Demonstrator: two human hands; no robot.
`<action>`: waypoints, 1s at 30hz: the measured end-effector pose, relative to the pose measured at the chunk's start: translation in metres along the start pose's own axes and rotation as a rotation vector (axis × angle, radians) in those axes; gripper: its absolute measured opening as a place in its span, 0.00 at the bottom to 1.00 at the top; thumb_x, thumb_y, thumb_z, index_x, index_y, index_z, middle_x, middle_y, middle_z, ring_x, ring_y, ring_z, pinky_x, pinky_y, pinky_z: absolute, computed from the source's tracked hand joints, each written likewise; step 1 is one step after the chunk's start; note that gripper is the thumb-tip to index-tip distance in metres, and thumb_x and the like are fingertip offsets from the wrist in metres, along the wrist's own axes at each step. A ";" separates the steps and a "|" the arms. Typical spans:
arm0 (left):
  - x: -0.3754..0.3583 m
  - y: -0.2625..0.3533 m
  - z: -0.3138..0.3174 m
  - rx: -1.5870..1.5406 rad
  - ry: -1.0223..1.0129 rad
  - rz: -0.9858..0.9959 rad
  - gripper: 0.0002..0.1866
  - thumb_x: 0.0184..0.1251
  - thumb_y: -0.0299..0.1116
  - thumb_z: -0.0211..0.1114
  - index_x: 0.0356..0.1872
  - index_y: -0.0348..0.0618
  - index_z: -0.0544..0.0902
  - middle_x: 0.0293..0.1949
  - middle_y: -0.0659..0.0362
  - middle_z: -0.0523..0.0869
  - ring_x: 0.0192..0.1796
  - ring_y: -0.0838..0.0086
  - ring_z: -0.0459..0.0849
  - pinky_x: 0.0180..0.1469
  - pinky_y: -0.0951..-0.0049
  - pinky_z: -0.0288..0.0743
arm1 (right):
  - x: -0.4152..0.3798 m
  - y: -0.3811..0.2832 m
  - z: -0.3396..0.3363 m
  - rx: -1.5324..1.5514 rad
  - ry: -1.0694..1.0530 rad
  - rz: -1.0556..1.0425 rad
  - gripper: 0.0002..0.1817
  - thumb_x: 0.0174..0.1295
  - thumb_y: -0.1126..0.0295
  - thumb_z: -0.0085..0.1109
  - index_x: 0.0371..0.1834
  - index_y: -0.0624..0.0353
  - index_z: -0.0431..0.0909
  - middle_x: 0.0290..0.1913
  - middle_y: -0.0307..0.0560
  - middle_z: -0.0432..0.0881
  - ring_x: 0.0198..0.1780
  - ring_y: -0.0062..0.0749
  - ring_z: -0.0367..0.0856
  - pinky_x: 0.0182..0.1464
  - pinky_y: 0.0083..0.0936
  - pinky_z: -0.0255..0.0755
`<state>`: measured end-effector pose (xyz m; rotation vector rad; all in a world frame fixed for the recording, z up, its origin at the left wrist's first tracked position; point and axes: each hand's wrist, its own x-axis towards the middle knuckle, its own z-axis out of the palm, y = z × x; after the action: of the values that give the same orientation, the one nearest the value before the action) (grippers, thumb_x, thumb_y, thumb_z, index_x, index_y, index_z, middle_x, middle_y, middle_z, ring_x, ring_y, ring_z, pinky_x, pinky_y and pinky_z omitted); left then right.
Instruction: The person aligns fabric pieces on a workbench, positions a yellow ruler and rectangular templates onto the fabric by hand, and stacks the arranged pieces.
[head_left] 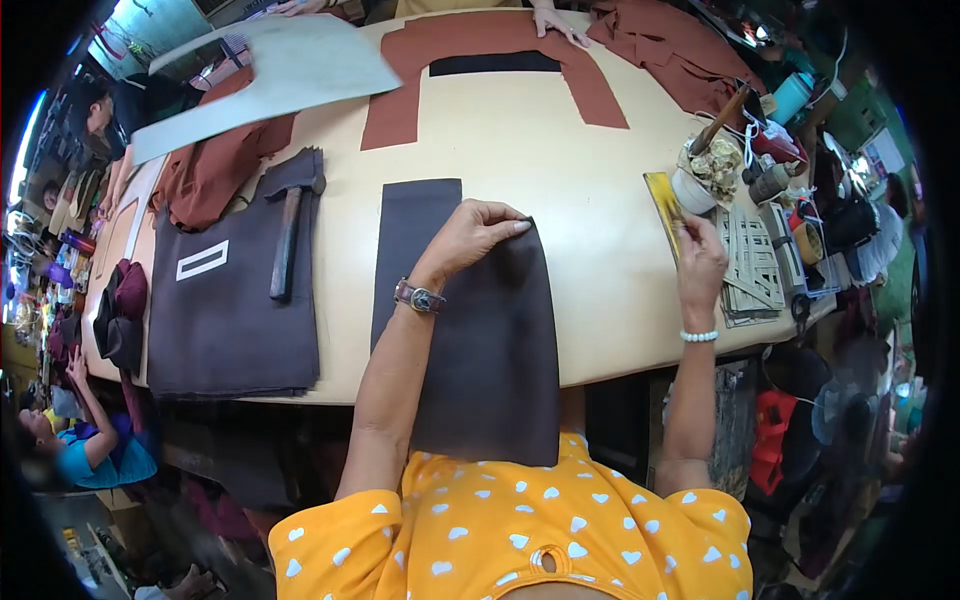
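Blouse (490, 520) is seen below dark panel (492, 350), whose far corner is pinched by left hand (478, 237); right of panel, yellow strip (659, 195) is overlapped by right hand (703, 258), grip indeterminable.

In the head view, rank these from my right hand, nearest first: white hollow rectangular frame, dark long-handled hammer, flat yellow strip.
From your right hand:
1. Flat yellow strip: at the fingers.
2. Dark long-handled hammer: well left, on the dark fabric stack.
3. White hollow rectangular frame: farther left, same stack.
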<state>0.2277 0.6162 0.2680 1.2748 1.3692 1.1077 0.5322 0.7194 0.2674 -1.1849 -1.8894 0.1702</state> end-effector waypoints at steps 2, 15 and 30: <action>-0.002 -0.003 0.006 -0.039 -0.049 -0.002 0.10 0.61 0.30 0.66 0.41 0.37 0.84 0.32 0.64 0.85 0.35 0.87 0.77 0.40 0.84 0.71 | -0.014 -0.037 0.013 0.715 -0.215 0.442 0.10 0.59 0.79 0.55 0.45 0.63 0.76 0.36 0.42 0.81 0.34 0.24 0.80 0.32 0.18 0.73; -0.016 -0.004 0.019 -0.287 -0.030 -0.056 0.29 0.58 0.24 0.66 0.62 0.40 0.69 0.34 0.60 0.86 0.36 0.85 0.81 0.43 0.86 0.72 | -0.045 -0.089 0.050 0.956 -0.701 0.574 0.22 0.64 0.67 0.55 0.60 0.64 0.68 0.32 0.39 0.82 0.30 0.11 0.72 0.33 0.09 0.64; -0.015 -0.007 0.023 -0.286 -0.025 -0.024 0.33 0.58 0.24 0.66 0.66 0.41 0.65 0.34 0.59 0.86 0.37 0.85 0.81 0.44 0.85 0.73 | -0.044 -0.089 0.050 0.887 -0.713 0.489 0.27 0.63 0.68 0.56 0.63 0.68 0.62 0.29 0.42 0.84 0.38 0.18 0.79 0.53 0.19 0.65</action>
<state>0.2497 0.6016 0.2583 1.0582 1.1565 1.2176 0.4440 0.6524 0.2571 -0.9566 -1.6769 1.6878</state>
